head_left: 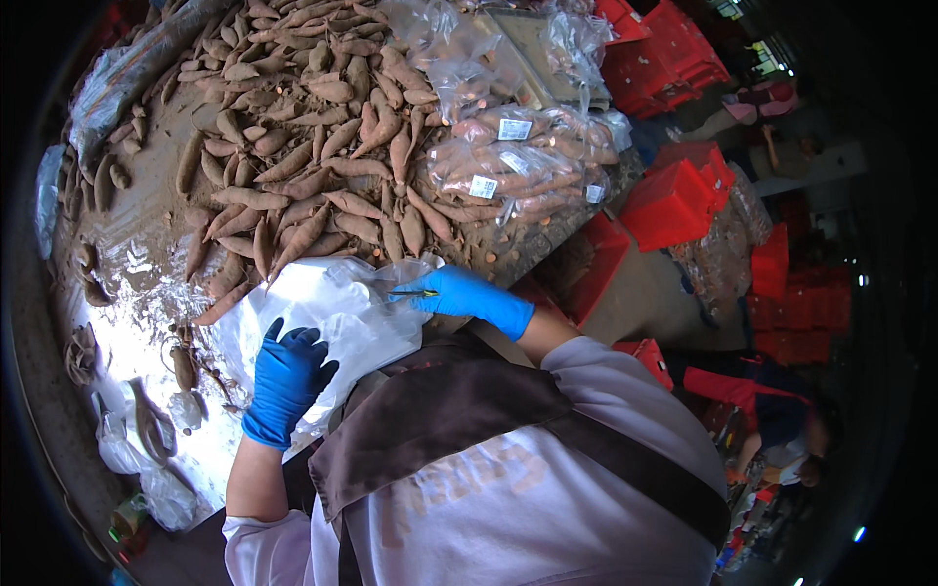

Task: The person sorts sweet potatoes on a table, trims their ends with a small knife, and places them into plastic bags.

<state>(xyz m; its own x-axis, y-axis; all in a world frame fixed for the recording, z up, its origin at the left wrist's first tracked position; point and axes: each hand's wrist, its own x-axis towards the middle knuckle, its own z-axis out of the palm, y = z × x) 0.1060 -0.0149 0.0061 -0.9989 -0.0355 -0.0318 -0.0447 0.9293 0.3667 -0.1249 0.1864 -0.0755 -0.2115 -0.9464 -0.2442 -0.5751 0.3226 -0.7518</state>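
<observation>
My right hand (462, 291), in a blue glove, grips a small yellow-and-dark hand tool (415, 293); its working end is too small to make out. Clear plastic bags (333, 308) lie in a stack right before me, and the right fingers are at their right edge. On the left side of the stack is my left hand (292, 377), also blue-gloved, fingers spread and slightly bent with nothing visible in them. Whether it presses on the plastic I cannot tell. Just beyond the bags spreads a heap of loose, soil-covered sweet potatoes (293, 176).
Filled, labelled bags of sweet potatoes (520, 165) are piled at the back right, near a metal tray (538, 55). Red crates (670, 201) stand right of the table. Crumpled plastic (165, 498) lies front left. Other people, including a person in red and dark clothing (762, 395), are at right.
</observation>
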